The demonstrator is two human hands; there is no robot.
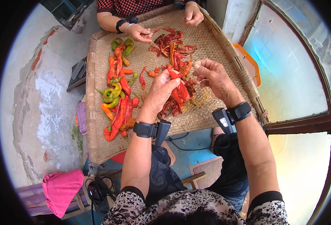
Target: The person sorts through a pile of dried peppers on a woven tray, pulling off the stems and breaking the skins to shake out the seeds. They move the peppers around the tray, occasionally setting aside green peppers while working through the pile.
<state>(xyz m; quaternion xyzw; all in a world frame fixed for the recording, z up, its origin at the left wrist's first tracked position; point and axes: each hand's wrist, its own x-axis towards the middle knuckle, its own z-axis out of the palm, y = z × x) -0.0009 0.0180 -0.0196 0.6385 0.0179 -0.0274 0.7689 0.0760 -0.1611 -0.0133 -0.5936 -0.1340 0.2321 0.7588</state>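
My left hand (159,92) is closed, with a red chili pepper (174,74) pinched between its thumb and fingers. Just to its right, my right hand (217,80) has its fingers curled and thumb pressed to the fingertips; whatever they hold, if anything, is too small to make out. Both hands are over a shallow woven tray (99,148). Beneath them lies a pile of split, wrinkled red peppers (173,107), with loose yellow seeds (201,98) scattered beside it. Along the tray's left side runs a heap of whole red and green peppers (114,95).
Across the tray, another person's hand (138,33) holds a pepper piece, and their other hand (193,15) rests near the far rim. A window (289,67) stands at the right, a worn wall (47,97) at the left. A pink cloth (62,189) hangs at the lower left.
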